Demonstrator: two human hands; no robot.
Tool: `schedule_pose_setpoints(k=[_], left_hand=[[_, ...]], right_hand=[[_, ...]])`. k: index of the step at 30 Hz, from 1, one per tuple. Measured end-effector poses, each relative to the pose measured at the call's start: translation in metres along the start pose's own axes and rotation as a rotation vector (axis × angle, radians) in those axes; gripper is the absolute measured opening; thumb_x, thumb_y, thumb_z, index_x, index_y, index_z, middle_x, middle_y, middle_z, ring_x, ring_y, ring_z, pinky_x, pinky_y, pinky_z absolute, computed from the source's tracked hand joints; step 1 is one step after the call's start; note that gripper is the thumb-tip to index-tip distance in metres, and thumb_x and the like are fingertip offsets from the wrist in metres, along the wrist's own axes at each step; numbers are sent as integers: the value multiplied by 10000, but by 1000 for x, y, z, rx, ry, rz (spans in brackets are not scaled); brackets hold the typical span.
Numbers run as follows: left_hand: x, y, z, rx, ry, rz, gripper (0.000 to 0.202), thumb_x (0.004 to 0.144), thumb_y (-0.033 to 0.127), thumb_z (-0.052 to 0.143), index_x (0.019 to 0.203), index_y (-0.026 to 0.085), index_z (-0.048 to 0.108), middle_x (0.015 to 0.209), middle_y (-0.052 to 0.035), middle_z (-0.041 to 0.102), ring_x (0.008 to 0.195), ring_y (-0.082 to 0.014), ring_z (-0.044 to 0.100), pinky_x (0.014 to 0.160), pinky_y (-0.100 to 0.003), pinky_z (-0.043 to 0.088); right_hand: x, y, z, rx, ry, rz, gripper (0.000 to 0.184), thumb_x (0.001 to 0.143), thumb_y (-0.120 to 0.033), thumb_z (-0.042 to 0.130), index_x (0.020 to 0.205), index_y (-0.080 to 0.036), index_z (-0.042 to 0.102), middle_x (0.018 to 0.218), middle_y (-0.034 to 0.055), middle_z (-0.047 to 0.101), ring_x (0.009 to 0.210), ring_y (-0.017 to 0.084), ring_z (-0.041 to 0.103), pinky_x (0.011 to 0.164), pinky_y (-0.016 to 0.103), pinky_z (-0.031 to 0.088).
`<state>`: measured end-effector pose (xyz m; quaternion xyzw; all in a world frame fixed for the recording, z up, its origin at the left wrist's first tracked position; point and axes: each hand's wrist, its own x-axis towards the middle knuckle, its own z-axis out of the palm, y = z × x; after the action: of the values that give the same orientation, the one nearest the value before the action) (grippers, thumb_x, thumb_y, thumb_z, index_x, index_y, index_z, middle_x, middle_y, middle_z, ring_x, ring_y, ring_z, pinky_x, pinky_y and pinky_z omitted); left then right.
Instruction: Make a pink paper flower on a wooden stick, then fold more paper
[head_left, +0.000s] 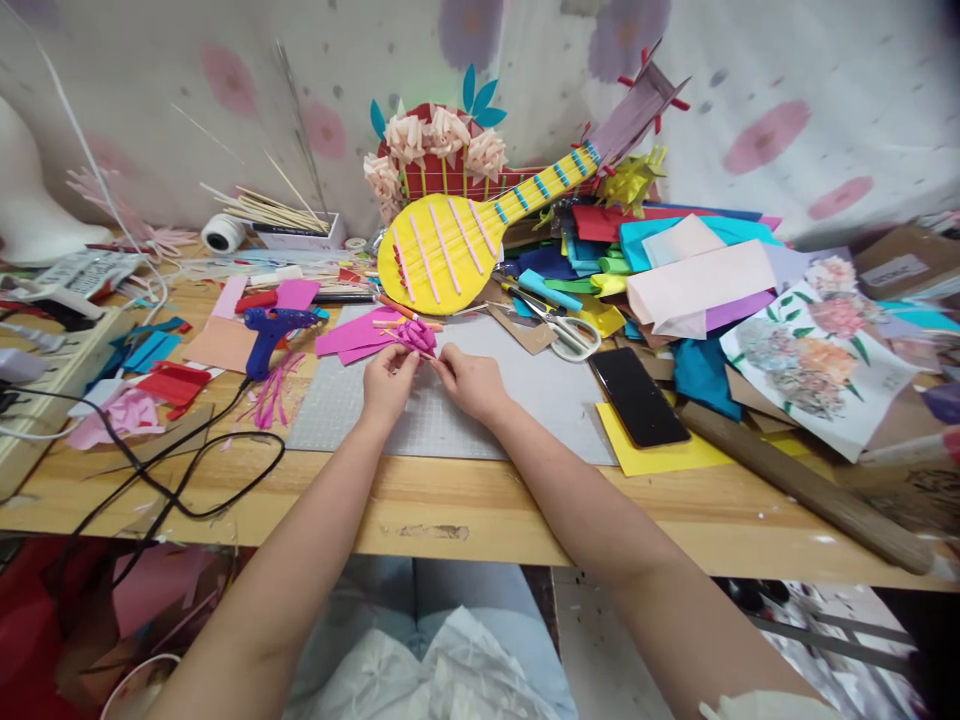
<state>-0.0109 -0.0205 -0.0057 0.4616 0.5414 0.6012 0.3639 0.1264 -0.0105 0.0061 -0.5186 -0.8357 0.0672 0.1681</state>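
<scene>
Both my hands meet over the grey cutting mat [337, 410], at a small magenta paper flower [417, 336] with a thin stick along its lower side. My left hand [388, 385] is closed in a pinch at the flower's left underside. My right hand [472, 382] has thumb and fingers pressed together at the right end of the stick. Just behind the left hand lie magenta paper pieces [356, 335]. Thin magenta strips [276, 393] are scattered left of the mat. Fingertips partly cover the flower's lower part.
A blue glue gun [266, 338] stands at left, its black cord [196, 512] looped on the table. Behind the mat leans a yellow paper lute [435, 255]. Scissors [574, 335], a black phone [639, 397] and a wooden stick [810, 485] lie at right, near piled coloured paper [701, 275].
</scene>
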Motion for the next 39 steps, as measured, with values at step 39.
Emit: schedule_pose_setpoints(k=[39], left_hand=[[5,-8,-14,-301,-163,-278,120,689,249,568,760,159,530,540,30,491,465,-67,432,400,-174,451]], right_hand=[[-2,-16,4,23,-135,-23,334,935,-363,259,1139,-213,478,951,46,685,791,162,625,609,231,307]])
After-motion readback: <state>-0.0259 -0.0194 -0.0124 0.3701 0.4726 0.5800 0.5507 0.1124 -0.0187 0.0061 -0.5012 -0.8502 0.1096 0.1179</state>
